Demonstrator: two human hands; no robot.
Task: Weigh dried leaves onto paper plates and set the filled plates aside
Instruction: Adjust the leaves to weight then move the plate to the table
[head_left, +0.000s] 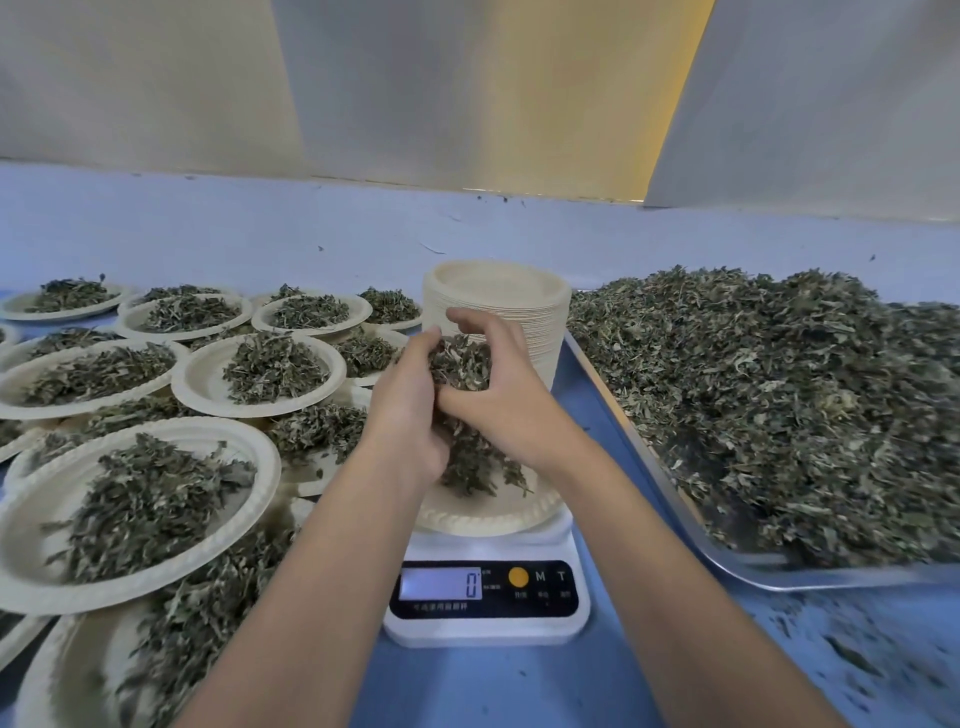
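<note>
Both hands are over the scale here! The left hand (410, 415) and the right hand (501, 387) meet above the round cream paper plate (488, 517) that sits on the white digital kitchen scale (488, 626). Their fingers (470, 318) curl round a clump of dried grey-green leaves (462, 364), pinching it between them. Some leaves already lie on the plate beneath. The display (441, 583) shows a zero, so I judge the weighing proper is only starting.

At twelve o'clock from the scale stands the tall stack of empty paper plates (498, 291). At three o'clock is the steel tray (779, 574), heaped with loose leaves (779, 389). From seven round to ten o'clock the filled plates (130, 499) crowd the blue bench (493, 686).

To do this well, I'd say: loosen the fingers gradually and crumble the clump onto the plate's middle. Keep the wrists off the plate rim so the reading is honest, and watch the display. Near the target, add pinches rather than fistfuls. Stray leaves could slide off the plate's edge.
</note>
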